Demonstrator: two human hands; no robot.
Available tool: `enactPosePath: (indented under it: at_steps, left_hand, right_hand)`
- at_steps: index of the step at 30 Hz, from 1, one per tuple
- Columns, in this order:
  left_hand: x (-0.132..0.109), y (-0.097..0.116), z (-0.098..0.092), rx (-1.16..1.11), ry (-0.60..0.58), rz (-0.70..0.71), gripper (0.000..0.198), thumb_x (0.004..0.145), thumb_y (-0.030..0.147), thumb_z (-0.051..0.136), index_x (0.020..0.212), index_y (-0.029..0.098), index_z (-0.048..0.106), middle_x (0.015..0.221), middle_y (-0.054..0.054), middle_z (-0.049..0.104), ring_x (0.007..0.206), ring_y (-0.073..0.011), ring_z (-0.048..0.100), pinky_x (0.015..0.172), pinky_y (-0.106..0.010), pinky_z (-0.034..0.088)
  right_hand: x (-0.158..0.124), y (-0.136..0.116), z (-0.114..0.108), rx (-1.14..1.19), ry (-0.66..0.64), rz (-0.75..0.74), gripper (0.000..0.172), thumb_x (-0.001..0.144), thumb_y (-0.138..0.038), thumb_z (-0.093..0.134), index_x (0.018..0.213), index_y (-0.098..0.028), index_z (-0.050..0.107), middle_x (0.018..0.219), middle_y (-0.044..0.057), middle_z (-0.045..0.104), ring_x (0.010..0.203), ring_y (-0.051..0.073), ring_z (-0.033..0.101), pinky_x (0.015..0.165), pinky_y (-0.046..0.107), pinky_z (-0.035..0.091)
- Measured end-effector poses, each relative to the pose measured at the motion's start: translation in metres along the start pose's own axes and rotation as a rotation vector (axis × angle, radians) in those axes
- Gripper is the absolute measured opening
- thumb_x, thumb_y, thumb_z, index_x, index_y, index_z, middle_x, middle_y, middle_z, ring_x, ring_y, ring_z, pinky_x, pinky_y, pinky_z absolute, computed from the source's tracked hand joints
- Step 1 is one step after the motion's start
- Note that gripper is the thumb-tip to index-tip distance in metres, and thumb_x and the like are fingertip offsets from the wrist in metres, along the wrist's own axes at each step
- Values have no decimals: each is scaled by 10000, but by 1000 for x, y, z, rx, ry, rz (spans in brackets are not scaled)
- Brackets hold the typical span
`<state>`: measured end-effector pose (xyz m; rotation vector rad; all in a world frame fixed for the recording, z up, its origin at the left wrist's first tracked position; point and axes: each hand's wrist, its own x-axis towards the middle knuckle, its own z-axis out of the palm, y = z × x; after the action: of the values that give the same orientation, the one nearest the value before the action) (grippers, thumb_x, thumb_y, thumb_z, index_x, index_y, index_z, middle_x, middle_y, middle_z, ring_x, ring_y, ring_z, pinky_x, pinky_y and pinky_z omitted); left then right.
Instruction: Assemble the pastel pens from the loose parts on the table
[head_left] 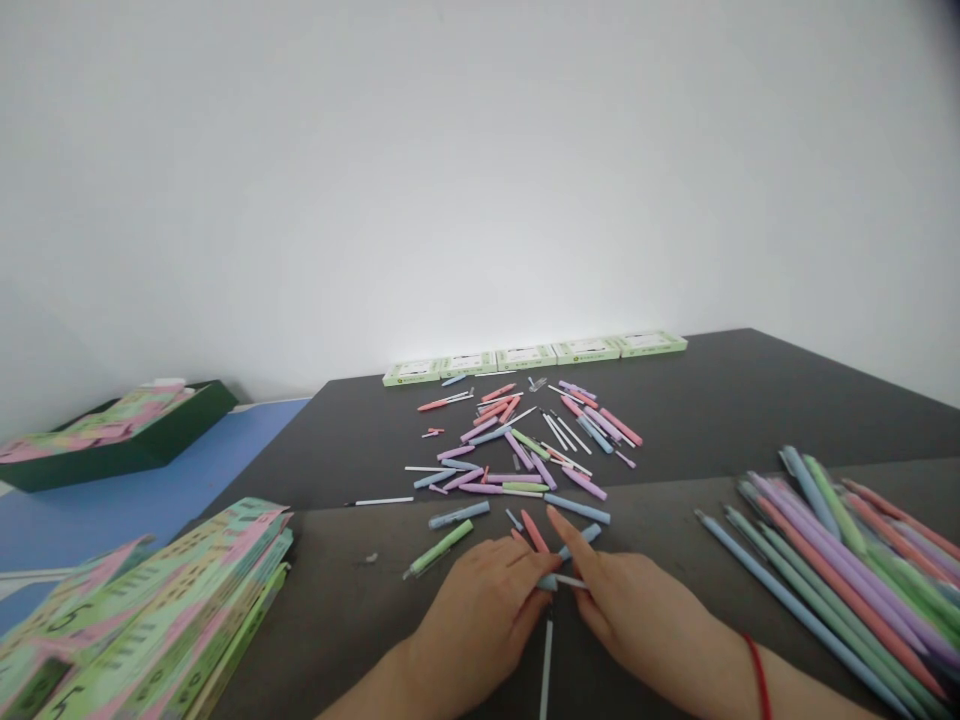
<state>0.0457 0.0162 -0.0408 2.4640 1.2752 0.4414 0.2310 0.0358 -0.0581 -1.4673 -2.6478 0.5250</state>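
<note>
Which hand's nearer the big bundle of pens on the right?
Right. The right hand is to the left of the bundle of pens, not touching it; the left hand is farther left, on the right hand's other side.

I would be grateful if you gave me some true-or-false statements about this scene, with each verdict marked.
1. Five boxes lie in a row near the wall. True.
2. The left hand is empty. False: the left hand holds a short blue piece.
3. The right hand has a red band at its wrist. True.
4. The green tray stands on the right. False: the green tray stands on the left.
5. A heap of pens lies to the right of the right hand. True.
</note>
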Motion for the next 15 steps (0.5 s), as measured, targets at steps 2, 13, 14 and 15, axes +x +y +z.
enactPosePath:
  at_steps: [2,13,14,15]
  left_hand:
    - [0,1,1,-29,-16,-11,361,888,143,520,1237,231,545,1150,-67,649,1055,-229,574,943,-372,424]
    - [5,-22,-15,-891,-229,-370,160,876,329,529,889,172,501,760,-20,682,624,-127,579,573,-223,392]
    - [6,-25,-15,-992,-275,-396,206,866,369,537,880,167,498,767,-31,690,594,-117,567,546,-214,373]
    - [7,-28,-16,-1071,-312,-422,241,854,398,548,879,163,500,772,-40,698,575,-111,561,531,-208,360]
  right_hand:
    - [-1,0,1,-15,17,-14,696,813,-99,455,1470,-61,226,887,141,746,780,302,712,604,332,477]
    - [-3,-2,-11,-80,114,-184,148,909,-165,465,823,-208,577,698,3,689,589,178,670,468,262,280]
    - [-2,-1,-12,-81,134,-226,154,903,-150,475,809,-208,582,722,-3,683,606,167,666,485,257,295]
    - [-1,-1,-13,-79,155,-262,153,901,-152,487,804,-208,590,749,-5,678,627,159,662,504,252,313]
